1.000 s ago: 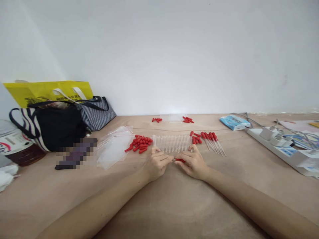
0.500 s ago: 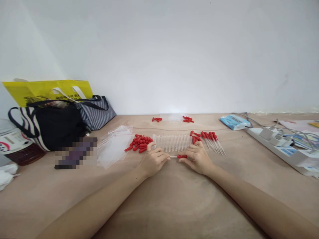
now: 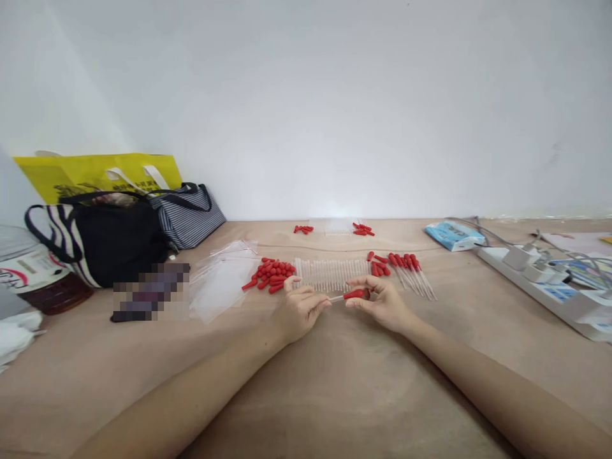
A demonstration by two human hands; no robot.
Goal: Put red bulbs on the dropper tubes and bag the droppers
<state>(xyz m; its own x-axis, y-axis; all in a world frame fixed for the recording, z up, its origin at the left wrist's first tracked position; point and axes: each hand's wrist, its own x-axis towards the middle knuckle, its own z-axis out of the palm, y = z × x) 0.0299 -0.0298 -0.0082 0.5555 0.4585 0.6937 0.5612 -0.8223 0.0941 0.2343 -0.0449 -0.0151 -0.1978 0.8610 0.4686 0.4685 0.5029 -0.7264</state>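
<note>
Container (image 3: pixel 36 271) holds dark liquid (image 3: pixel 60 298); left hand (image 3: pixel 301 310) grips tube (image 3: pixel 337 299).

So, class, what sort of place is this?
Probably a makeshift worktable in a home or office: red bulbs and thin tubes share it with a striped bag and power strip.

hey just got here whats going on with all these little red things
A person's left hand pinches a thin clear tube with a red bulb on its end. The right hand curves around that bulb, finger and thumb parted; whether they touch it is hard to tell. Beyond lies a row of bare tubes, with loose red bulbs to its left and several bulb-tipped tubes to its right.
</note>
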